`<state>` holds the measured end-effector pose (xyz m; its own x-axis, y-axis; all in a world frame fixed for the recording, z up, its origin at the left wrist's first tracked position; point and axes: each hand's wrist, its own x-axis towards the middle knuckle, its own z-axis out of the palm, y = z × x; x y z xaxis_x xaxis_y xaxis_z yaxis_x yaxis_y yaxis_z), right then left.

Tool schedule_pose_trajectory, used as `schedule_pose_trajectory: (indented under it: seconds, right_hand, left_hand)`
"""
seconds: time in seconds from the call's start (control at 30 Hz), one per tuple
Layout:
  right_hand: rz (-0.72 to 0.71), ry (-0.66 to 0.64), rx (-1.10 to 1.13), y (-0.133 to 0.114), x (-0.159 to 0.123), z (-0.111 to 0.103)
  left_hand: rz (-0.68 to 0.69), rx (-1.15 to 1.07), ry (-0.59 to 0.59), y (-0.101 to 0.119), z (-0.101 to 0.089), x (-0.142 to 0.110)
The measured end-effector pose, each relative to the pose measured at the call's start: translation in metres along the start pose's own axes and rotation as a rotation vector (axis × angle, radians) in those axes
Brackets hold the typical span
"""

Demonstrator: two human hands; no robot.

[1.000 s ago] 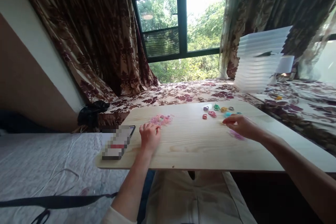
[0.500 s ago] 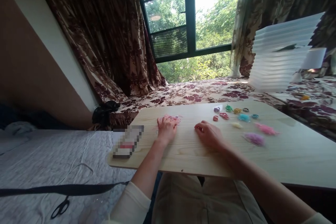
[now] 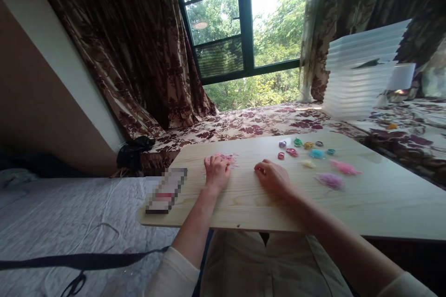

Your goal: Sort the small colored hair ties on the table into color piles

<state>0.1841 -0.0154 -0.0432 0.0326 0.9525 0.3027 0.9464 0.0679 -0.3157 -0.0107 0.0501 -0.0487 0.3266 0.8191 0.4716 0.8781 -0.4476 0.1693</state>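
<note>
On the left part of the pale wooden board (image 3: 240, 199), my left hand (image 3: 216, 174) rests over a loose pile of small pink rubber bands (image 3: 232, 160). Its fingers are bent and slightly apart, with their tips down in the pile. My right hand (image 3: 273, 176) lies on its side a short way to the right, fingers curled and thumb against the index finger. Anything pinched there is too small to make out. Beyond it are separate small heaps: purple (image 3: 330, 181), pink (image 3: 344, 167), blue (image 3: 317, 153) and cream (image 3: 308, 164).
Several coloured ring-like bundles, among them a green one (image 3: 298, 142) and a red one (image 3: 280, 156), lie near the board's far edge. A blurred-out flat box (image 3: 167, 190) is at the left edge. Scissors (image 3: 75, 284) lie on the bed (image 3: 104, 213).
The view has shifted slightly, so everything sits a little further left. My left hand's fingers look more curled over the pile. My right hand keeps its curled pose.
</note>
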Motion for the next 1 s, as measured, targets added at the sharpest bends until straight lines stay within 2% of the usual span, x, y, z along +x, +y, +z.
schedule_pose_trajectory:
  seconds: [0.47, 0.77, 1.0]
  right_hand:
    - [0.012, -0.016, 0.003, 0.000, 0.000, 0.000]
    - [-0.002, 0.000, 0.009, 0.001, -0.001, 0.001]
    - [-0.024, 0.007, 0.020, 0.001, -0.001, 0.001]
  left_hand:
    - [-0.048, 0.038, -0.048, 0.006, 0.002, 0.003]
    - [-0.003, 0.016, -0.012, 0.009, 0.006, 0.001]
    - [0.125, -0.117, -0.008, 0.018, 0.001, -0.006]
